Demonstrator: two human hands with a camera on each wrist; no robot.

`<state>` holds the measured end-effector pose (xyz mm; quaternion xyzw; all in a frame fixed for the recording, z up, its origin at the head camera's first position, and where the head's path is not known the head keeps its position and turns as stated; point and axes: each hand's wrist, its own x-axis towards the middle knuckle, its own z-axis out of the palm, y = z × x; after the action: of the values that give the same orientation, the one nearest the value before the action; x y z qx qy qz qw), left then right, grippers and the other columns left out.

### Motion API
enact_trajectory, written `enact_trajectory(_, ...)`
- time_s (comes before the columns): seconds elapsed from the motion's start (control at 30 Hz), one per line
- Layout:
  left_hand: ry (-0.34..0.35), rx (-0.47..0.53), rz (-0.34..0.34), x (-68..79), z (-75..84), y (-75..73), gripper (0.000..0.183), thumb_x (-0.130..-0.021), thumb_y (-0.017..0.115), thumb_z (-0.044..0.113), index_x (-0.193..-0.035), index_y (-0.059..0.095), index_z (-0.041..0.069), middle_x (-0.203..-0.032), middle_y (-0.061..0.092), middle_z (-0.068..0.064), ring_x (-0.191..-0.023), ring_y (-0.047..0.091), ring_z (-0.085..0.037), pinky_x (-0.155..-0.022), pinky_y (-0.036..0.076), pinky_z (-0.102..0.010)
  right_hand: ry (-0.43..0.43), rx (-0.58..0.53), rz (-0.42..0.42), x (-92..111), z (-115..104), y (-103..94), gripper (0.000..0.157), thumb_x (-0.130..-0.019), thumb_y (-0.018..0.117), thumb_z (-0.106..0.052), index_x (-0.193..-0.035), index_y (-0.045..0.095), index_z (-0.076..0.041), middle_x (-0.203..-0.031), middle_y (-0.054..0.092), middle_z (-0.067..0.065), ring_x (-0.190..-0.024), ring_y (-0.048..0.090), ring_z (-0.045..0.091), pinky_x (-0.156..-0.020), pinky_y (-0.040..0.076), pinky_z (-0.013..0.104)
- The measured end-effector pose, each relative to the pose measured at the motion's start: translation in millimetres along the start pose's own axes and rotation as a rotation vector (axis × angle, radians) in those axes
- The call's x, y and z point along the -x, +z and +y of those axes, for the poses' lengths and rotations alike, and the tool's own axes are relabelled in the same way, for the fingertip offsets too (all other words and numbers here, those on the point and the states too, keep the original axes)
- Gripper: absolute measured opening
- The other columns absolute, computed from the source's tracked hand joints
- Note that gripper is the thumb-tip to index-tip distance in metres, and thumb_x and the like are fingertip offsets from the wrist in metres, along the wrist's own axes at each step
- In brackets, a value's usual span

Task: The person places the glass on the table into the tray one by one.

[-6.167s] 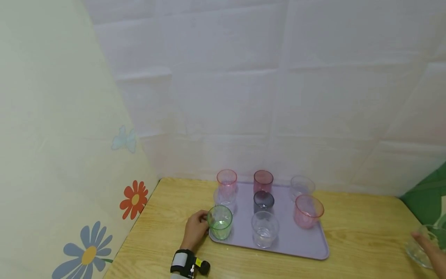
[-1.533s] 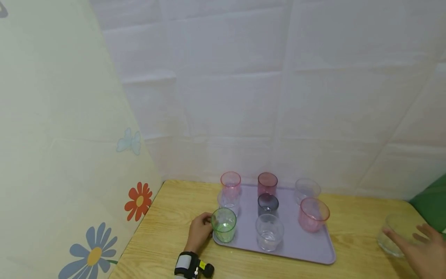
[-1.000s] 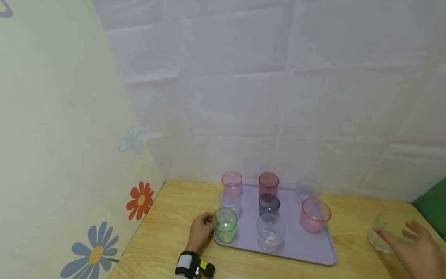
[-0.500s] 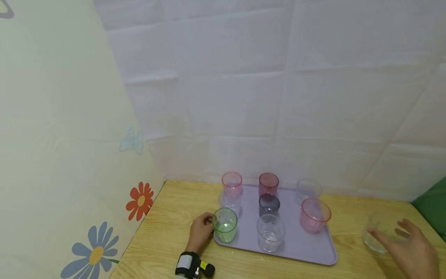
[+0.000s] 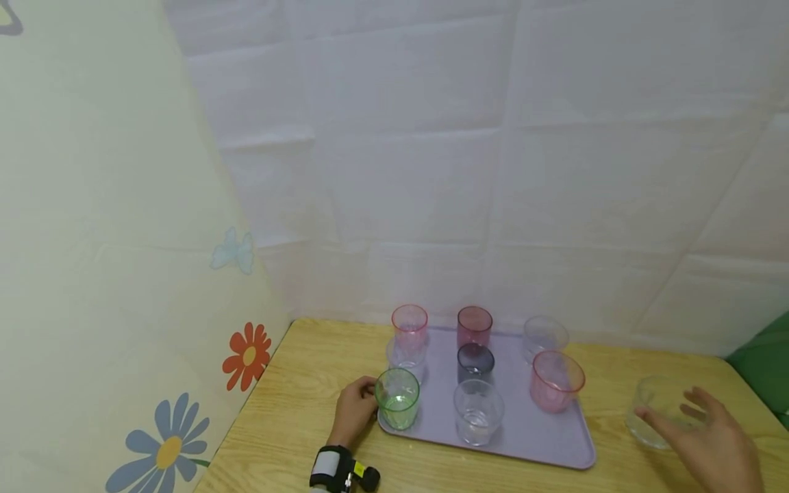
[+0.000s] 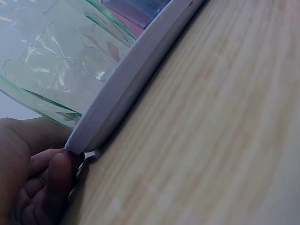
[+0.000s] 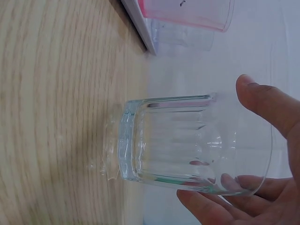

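Note:
My left hand (image 5: 354, 412) pinches the front left corner of a lilac tray (image 5: 521, 438); in the left wrist view its fingers (image 6: 60, 171) are right at the tray's rim. A green glass (image 5: 398, 399) stands on that corner, close beside the hand. Off to the right of the tray, my right hand (image 5: 709, 438) holds a clear glass (image 5: 648, 416), the thumb on one side and the fingers on the other. In the right wrist view that clear glass (image 7: 168, 140) is upright, its thick base close to the wooden table (image 7: 56, 122).
On the tray stand several more glasses: pink (image 5: 409, 327), dark red (image 5: 474, 327), dark grey (image 5: 475, 363), a wide pink one (image 5: 557, 383), and clear ones, one at the front (image 5: 478, 414). A white sheet (image 5: 394, 171) hangs behind the table.
My right hand has come from the right edge leftward over the table with the clear glass, nearer to the tray. My left hand stays at the tray corner.

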<state>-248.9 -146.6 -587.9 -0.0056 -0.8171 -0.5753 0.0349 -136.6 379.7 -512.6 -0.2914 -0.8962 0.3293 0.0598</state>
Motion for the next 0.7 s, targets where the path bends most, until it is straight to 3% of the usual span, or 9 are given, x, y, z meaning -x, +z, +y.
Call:
enact_trajectory(0.5,-0.001,-0.006,-0.002,0.6,0.9,-0.3,0.021,-0.089,0.072,0.004,-0.109,0.075,0.000,-0.084,0.068,-0.003,-0.062,0.061,-0.010,-0.053,0.053,-0.023,-0.015,0.011,-0.009,15.3,-16.9,9.8,0.128,-0.087,0.079,-0.064,-0.165,0.010,0.010,-0.159,0.037,0.039,-0.139,0.044,0.060,-0.110,0.037,0.076)
enact_trajectory(0.7,-0.004,0.005,-0.004,0.3,2.8,-1.0,0.020,-0.090,0.072,0.006,-0.109,0.075,0.001,-0.084,0.068,-0.002,-0.062,0.060,-0.011,-0.053,0.052,-0.023,-0.156,0.010,0.010,18.0,-17.6,11.7,0.124,-0.088,0.080,-0.060,-0.161,0.014,0.015,-0.152,0.041,0.044,-0.132,0.048,0.063,-0.104,0.036,0.078)
